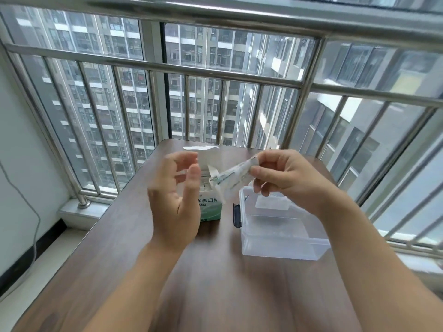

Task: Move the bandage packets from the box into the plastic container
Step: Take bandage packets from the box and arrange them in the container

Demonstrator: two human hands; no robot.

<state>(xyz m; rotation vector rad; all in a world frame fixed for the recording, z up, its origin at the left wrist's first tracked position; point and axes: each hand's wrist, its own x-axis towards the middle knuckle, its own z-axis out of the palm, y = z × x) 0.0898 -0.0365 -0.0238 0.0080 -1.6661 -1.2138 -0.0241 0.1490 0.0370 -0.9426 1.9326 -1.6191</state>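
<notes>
Packets [231, 182] hang pinched in your right hand [285, 178], long axis slanting down-left toward the box [211, 207]; the plastic container [282, 233] sits directly below that hand. Your left hand [178, 200] hovers beside the box, fingers loose, holding nothing.

The bandage box [210, 207] is white above, with a green band low on its front and dark printed characters on the white part. Just right of the box, the bandage packets [231, 179] are white with fine green print and edging. The plastic container [282, 236], also right of the box, is clear and colourless, with a dark navy latch [236, 215] on the side nearest the box. Under the box, the table [119, 248] is dark brown with a streaked wood grain. Behind the box, the railing [215, 75] is bare silvery steel. Left of the box, the wall [21, 152] is white with a black skirting strip.
</notes>
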